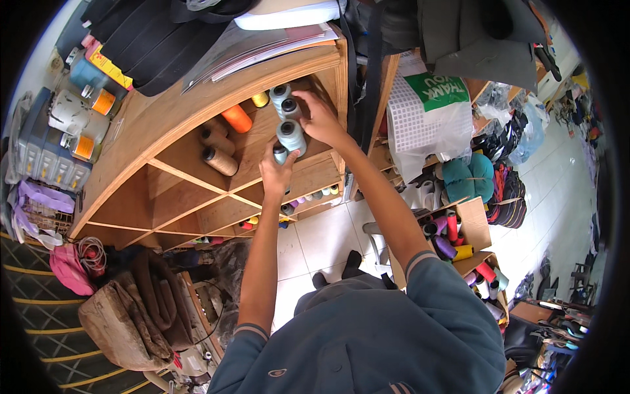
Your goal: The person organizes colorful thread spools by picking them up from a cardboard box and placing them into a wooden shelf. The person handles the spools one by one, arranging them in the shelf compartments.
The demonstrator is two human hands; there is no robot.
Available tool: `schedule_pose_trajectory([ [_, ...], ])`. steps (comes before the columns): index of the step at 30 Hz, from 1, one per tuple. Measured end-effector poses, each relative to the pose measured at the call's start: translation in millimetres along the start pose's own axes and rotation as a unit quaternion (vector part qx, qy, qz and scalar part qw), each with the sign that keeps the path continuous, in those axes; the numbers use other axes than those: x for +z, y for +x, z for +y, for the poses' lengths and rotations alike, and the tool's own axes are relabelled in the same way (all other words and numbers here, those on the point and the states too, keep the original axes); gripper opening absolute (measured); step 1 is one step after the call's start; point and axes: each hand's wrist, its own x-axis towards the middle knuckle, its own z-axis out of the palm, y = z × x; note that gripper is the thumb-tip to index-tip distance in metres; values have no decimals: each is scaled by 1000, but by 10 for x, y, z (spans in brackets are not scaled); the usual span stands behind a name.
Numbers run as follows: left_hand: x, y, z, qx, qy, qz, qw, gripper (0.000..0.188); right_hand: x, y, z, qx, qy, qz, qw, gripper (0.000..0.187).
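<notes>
Several pale blue thread spools (291, 136) stand together in the upper right compartment of a wooden shelf. My left hand (275, 169) is closed around a small pale blue spool (280, 155) at the compartment's front edge, next to the largest one. My right hand (319, 119) reaches in from the right, its fingers curled against another pale blue spool (291, 109) further back; part of its grip is hidden. Left of the group are an orange thread spool (237, 119), a yellow spool (260, 100) and a tan spool (220, 161).
The wooden shelf (190, 163) has dividers, with more coloured spools in its lower compartments. To the right hang plastic bags (420, 125). A cardboard box (474, 220) of thread spools stands near my right elbow. Bottles (98, 100) and folded black material (147, 46) lie about the shelf top.
</notes>
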Motion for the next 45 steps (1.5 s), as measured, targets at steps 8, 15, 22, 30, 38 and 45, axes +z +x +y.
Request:
schedule_pose_trajectory([
  [8,90,62,-55,-41,-28,17,999,53,73,-232,-118,73,-140,122,980,47],
  [15,204,215,31,-92,-98,12,991,50,19,-384,-364,160,-256,147,942,43],
  [22,193,206,80,-106,-148,27,983,49,1,-385,-439,208,-272,126,931,51],
  [30,9,-219,-31,-144,-276,148,939,20,-38,-596,-387,203,-276,86,936,47],
  [38,-120,487,-26,62,-58,126,988,30,-42,-968,-256,119,-215,137,960,32],
  [45,61,525,-132,79,-81,96,989,34,-323,-1512,-357,176,-176,101,963,29],
])
